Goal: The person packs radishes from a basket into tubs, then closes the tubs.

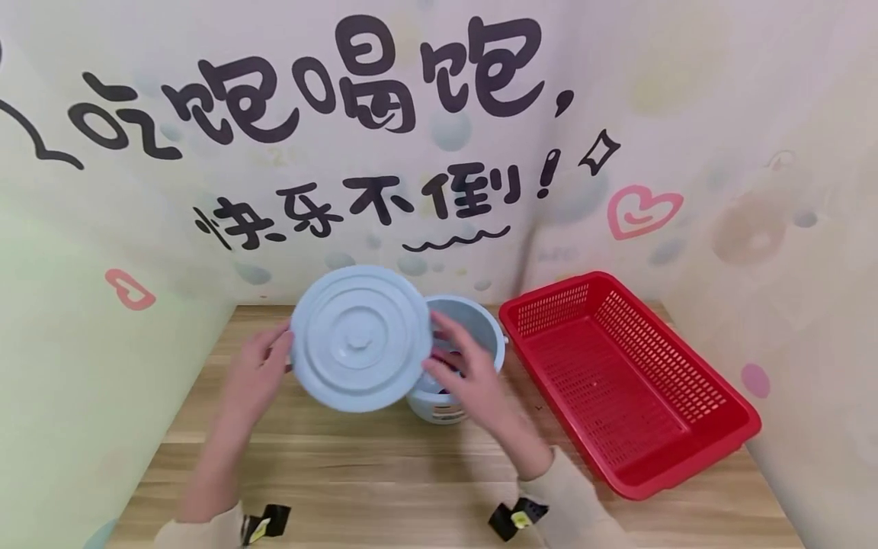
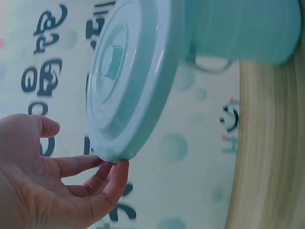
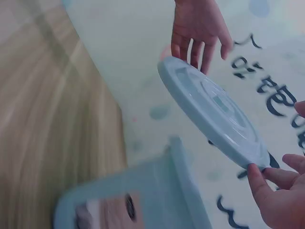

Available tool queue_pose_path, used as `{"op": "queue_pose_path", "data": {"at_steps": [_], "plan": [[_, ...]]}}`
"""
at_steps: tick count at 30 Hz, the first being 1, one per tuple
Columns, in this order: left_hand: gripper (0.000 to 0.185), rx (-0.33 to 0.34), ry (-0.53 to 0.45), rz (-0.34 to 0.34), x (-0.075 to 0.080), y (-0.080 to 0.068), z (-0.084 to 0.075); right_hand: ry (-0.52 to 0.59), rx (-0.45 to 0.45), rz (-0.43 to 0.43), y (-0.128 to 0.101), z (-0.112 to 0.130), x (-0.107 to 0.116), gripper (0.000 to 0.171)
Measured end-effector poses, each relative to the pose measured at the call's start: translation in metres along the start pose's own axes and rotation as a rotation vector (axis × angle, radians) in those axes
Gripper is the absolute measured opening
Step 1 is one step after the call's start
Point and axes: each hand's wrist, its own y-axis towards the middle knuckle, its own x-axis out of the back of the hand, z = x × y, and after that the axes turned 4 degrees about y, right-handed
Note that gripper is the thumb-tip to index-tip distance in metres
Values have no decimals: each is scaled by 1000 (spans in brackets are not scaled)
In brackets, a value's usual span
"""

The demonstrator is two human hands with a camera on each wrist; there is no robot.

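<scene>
Both hands hold a round light-blue plastic lid (image 1: 358,341) by opposite edges, raised and tilted with its knobbed top toward the head camera. My left hand (image 1: 257,370) has its fingertips at the left rim; in the left wrist view, the left thumb stands apart from the lid (image 2: 138,81). At the right rim are the fingers of my right hand (image 1: 473,374), and the right wrist view shows fingertips on the rim. Behind the lid and right hand stands a light-blue bucket (image 1: 473,305), uncovered. Dark purplish things inside it are mostly hidden.
A red plastic basket (image 1: 597,389) with perforated sides lies at an angle on the right of the wooden table (image 1: 343,488). Close behind is a wall (image 1: 411,252) with black lettering, and side walls flank the table.
</scene>
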Motion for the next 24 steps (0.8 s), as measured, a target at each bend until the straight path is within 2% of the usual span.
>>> {"op": "queue_pose_path", "data": {"at_steps": [4,8,11,15,17,20,22,24], "plan": [[50,29,57,39,-28,11,-20,-104,-143,-65,0,5,39,55],[48,38,77,89,-57,17,-28,-202,-273,-102,-2,1,68,51],[48,42,111,126,-75,15,-30,-266,-345,-84,-2,-4,80,52],[55,19,272,155,-91,9,-32,-354,-413,-46,-4,-11,90,57],[58,-1,334,169,-96,7,-33,-401,-432,-33,-5,-12,94,61],[57,-62,417,134,-99,8,-32,-521,-415,-13,-4,-10,109,65],[56,-104,501,103,-98,13,-30,-633,-364,-8,2,-3,126,69],[60,-167,649,48,-94,23,-27,-788,-277,-10,9,8,149,75]]}}
